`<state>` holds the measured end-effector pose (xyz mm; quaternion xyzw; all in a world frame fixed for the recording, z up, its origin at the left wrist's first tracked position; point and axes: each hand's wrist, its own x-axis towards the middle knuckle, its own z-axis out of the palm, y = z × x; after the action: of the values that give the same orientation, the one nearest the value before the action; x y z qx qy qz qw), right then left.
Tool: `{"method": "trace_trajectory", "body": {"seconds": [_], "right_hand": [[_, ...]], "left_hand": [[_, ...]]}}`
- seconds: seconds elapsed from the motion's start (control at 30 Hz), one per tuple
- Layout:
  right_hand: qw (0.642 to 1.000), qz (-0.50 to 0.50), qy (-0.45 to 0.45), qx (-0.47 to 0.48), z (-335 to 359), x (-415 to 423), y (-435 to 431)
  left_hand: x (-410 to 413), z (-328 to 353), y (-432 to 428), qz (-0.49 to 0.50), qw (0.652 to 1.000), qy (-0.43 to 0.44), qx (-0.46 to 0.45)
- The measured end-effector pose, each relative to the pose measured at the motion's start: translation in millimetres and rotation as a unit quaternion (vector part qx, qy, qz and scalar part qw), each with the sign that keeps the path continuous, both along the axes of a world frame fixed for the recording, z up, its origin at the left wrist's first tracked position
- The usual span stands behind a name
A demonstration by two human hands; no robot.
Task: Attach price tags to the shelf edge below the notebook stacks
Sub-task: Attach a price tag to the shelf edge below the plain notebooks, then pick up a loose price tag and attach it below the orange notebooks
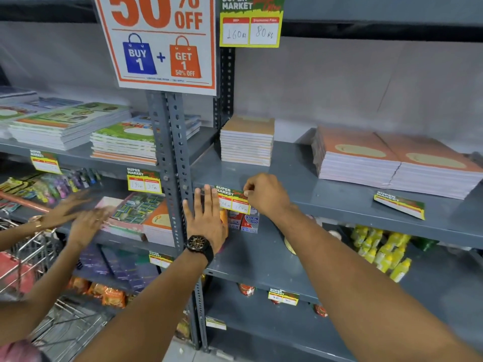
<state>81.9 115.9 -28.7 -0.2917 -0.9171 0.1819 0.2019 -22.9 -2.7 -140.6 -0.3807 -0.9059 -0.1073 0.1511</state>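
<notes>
Tag in hand: a yellow-and-green paper price tag with two white price boxes hangs against the front lip of the grey steel shelf edge, directly below the small stack of brown-covered notebooks.
Long axis of tag: horizontal, running along the shelf lip; the face is tilted slightly, its right end a little lower.
Right hand: closed in a pinch on the tag's upper right corner, fingertips curled over the top border; the contact with the lip itself is hidden by the knuckles.
Left hand: flat and open, fingers spread upward, holding nothing; fingertips rest at the shelf edge just beside the tag's left end, palm over the goods below. A black wristwatch sits on this wrist.
Governing relation: the tag lies between the two hands, left of the right-hand pinch and right of the left fingertips; the right hand is nearer and in control.
Judgement: fixing appears unfinished; the left end looks unpressed, so the left hand is best placed to smooth it flat.
Second tag: a similar yellow-and-green price tag lies loose on the shelf surface before the salmon-covered notebook stacks, well apart to the right, not yet on the edge.
Others: another person's hands work on the adjoining bay at left.
</notes>
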Motion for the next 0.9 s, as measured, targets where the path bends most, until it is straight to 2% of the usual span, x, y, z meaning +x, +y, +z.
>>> {"method": "trace_trajectory", "body": {"seconds": [0.13,0.27,0.4,0.5,0.57,0.67,0.73,0.8,0.9], "right_hand": [[0.998,0.06,-0.001,0.022,-3,9,2],[0.991,0.128,0.037,-0.008,-1,55,18],[0.988,0.075,0.135,0.003,8,130,64],[0.988,-0.014,0.154,0.013,24,190,113],[0.99,-0.068,0.121,0.006,32,225,143],[0.99,-0.138,0.019,0.001,35,275,186],[0.982,-0.183,-0.032,-0.022,34,297,204],[0.974,-0.209,-0.068,-0.048,31,310,216],[0.975,-0.202,-0.091,-0.035,22,313,221]], "left_hand": [[12,8,-1,0.011,0.999,-0.032,0.0],[32,24,9,0.014,0.995,-0.05,0.084],[71,45,47,-0.066,0.98,-0.027,0.186],[116,72,88,-0.155,0.963,-0.029,0.218],[144,90,116,-0.221,0.951,-0.052,0.21],[185,112,166,-0.289,0.93,-0.118,0.191],[202,122,194,-0.288,0.925,-0.184,0.166],[218,129,219,-0.264,0.926,-0.251,0.097],[242,131,247,-0.241,0.925,-0.292,0.032]]}}
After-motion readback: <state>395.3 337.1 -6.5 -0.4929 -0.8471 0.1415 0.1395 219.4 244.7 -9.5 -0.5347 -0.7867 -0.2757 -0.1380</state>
